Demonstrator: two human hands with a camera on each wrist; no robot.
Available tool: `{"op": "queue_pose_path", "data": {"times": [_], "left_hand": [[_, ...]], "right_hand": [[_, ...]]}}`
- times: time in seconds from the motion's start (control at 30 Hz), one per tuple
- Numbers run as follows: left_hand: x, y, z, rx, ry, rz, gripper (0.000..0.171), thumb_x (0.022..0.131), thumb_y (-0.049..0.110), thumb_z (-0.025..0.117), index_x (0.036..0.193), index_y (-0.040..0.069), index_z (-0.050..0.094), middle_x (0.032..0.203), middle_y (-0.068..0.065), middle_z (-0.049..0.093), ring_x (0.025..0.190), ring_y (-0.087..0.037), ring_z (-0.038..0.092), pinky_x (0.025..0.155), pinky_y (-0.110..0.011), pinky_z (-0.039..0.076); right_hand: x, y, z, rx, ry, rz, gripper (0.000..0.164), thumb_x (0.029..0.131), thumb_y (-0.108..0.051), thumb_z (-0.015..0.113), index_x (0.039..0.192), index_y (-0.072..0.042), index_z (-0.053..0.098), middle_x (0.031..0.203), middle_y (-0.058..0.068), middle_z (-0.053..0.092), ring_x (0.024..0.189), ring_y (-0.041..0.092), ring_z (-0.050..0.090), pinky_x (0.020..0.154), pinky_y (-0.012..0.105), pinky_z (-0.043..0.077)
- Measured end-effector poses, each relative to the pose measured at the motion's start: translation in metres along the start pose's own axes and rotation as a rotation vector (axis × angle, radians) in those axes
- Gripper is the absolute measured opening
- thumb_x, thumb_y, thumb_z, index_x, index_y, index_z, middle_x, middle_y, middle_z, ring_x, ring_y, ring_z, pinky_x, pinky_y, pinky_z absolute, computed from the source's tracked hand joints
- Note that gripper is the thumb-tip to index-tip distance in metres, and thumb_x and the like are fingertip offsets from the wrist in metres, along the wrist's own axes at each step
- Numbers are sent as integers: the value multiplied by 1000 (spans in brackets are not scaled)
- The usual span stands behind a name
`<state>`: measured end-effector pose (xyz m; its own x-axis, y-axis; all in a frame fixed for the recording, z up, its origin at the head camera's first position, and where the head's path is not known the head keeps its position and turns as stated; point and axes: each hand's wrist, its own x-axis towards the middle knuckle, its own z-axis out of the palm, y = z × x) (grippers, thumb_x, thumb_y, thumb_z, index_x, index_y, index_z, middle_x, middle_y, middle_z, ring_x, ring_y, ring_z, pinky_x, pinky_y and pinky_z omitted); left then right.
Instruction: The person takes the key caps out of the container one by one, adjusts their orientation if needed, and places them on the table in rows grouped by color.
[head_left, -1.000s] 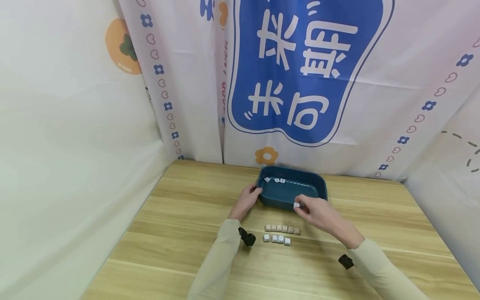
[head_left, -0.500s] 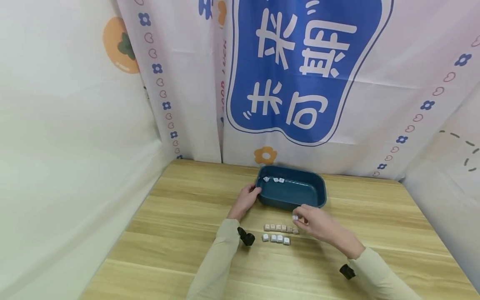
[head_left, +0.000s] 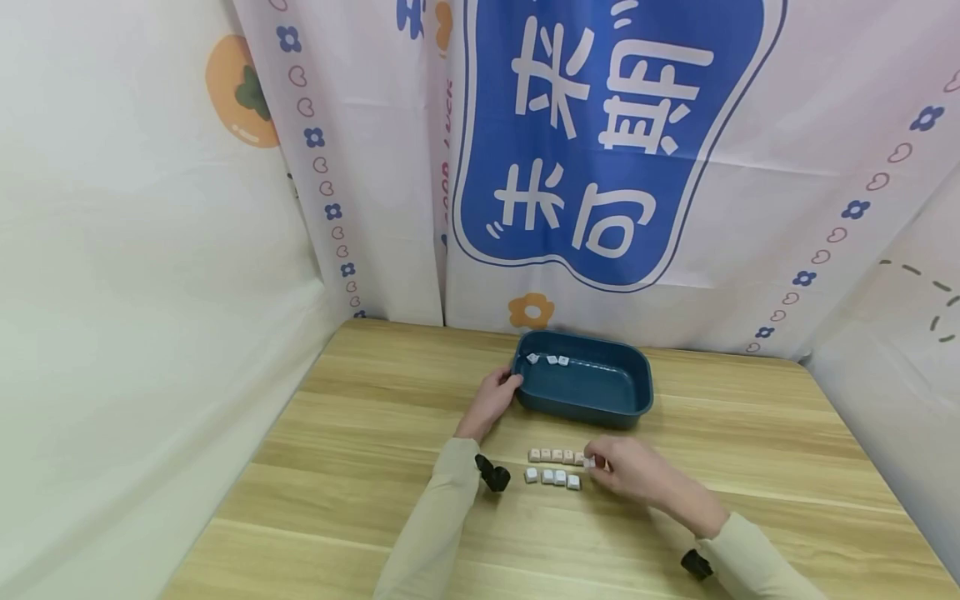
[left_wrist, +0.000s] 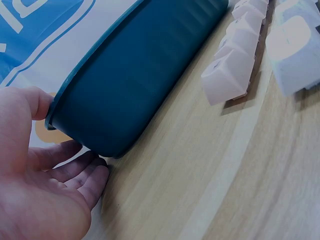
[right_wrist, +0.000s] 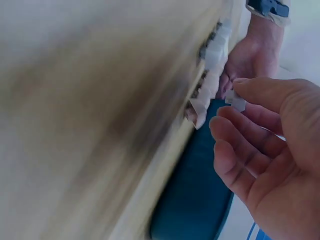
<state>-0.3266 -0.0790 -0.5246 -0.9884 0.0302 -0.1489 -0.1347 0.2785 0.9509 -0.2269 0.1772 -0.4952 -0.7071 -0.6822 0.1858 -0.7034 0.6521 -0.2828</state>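
Observation:
My right hand [head_left: 637, 471] pinches a small white keycap [right_wrist: 235, 100] between thumb and fingers, at the right end of a row of pinkish keycaps [head_left: 557, 456]. In the right wrist view, the other fingers curl loosely below it. My left hand [head_left: 491, 404] holds the left end of a dark teal tray [head_left: 573, 410]. The left wrist view shows the thumb at the rim and the fingers by the bottom corner. Three white keycaps [head_left: 552, 360] lie inside the tray, towards its back left.
Nearer the body, a row of several white keycaps [head_left: 560, 477] stands on the wooden table [head_left: 360, 467], with a gap after the leftmost one. A printed curtain [head_left: 375, 167] hangs close behind the tray. Black wrist cameras [head_left: 495, 475] sit on both sleeves.
My right hand has moved from the tray's front rim towards the body, carrying the white keycap down to the right end of the pinkish row. The left hand stays at the tray.

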Motion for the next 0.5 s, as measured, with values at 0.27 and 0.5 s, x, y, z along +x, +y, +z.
{"op": "queue_pose_path", "data": {"times": [0.27, 0.5], "left_hand": [[0, 0, 0, -9, 1, -5, 63, 95, 43, 52, 145, 5, 46, 147, -14, 50, 135, -29, 46, 113, -47, 38], [1, 0, 0, -16, 1, -6, 61, 96, 40, 51, 145, 5, 46, 147, -14, 49, 136, -29, 46, 113, -47, 38]], "right_hand": [[-2, -3, 9, -8, -12, -27, 9, 84, -17, 74, 84, -17, 66, 71, -14, 58, 63, -5, 47, 56, 17, 43], [-2, -5, 11, 38, -110, 37, 9, 86, -22, 73, 84, -19, 65, 68, -18, 51, 59, -5, 41, 53, 16, 38]]}}
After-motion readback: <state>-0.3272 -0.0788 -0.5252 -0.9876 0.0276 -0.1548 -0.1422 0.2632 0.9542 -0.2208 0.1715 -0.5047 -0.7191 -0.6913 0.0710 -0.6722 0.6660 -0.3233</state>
